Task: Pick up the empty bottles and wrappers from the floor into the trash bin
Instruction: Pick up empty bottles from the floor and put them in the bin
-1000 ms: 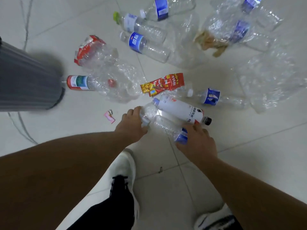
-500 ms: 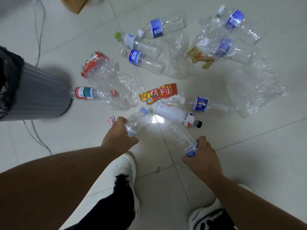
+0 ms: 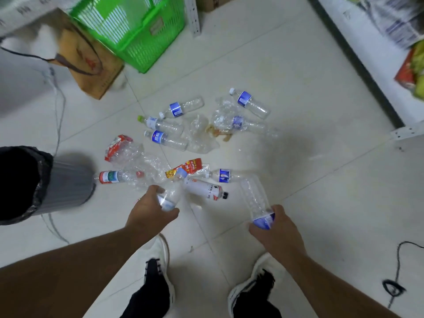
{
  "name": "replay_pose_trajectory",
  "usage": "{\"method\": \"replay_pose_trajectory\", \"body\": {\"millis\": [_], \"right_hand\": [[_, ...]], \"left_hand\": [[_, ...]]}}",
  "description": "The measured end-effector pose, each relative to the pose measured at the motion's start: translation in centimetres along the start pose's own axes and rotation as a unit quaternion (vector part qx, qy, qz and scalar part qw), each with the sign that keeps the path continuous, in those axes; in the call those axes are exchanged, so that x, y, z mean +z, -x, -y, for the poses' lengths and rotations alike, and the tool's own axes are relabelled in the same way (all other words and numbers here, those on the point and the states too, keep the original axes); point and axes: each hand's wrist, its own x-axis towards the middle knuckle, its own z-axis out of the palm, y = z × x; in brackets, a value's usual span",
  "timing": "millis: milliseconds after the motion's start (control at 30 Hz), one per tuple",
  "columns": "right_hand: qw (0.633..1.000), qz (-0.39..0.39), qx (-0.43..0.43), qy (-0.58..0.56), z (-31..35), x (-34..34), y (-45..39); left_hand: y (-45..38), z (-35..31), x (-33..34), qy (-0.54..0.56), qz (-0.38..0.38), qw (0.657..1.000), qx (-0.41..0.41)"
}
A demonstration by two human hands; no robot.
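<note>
Two hands each grip a clear, ribbed plastic bottle above pale floor tiles (image 3: pixel 298 92): the left hand (image 3: pixel 149 211) wraps a blue-capped bottle (image 3: pixel 171 193), the right hand (image 3: pixel 276 228) closes around a blue-labelled bottle (image 3: pixel 254 198). Beyond lie a white bottle (image 3: pixel 205 188), a red wrapper (image 3: pixel 189 167), crumpled film and more bottles. Left stands the ridged grey trash bin (image 3: pixel 66 184); farther off, a green basket (image 3: pixel 137 28).
</note>
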Motion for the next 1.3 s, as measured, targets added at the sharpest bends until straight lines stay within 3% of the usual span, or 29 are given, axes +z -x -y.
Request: {"method": "replay_pose_trajectory", "body": {"millis": [200,433,600,800,1000,1300], "right_hand": [[0.999,-0.037,-0.015,0.02,-0.5,-6.3,1.6],[1.0,-0.012,0.004,0.015,-0.9,-9.2,0.6],[0.999,0.01,0.036,0.016,-0.6,-9.9,-0.1],[0.999,0.001,0.042,0.022,2.1,-9.9,-1.1],[0.997,0.038,0.067,0.022,5.9,-9.8,-2.7],[0.995,0.031,0.093,0.008,9.2,-8.9,-10.4]], "left_hand": [[3.9,-5.7,-0.8,-0.028,0.006,1.0,0.002],[5.4,-8.3,-0.2,-0.022,0.023,0.999,-0.015],[4.9,-8.4,1.9,-0.04,0.084,0.996,0.004],[1.8,-9.5,1.8,-0.021,0.089,0.996,0.023],[-2.1,-10.5,-1.6,-0.045,0.0,0.995,0.085],[-11.8,-11.6,-2.8,-0.062,0.035,0.993,0.089]]}}
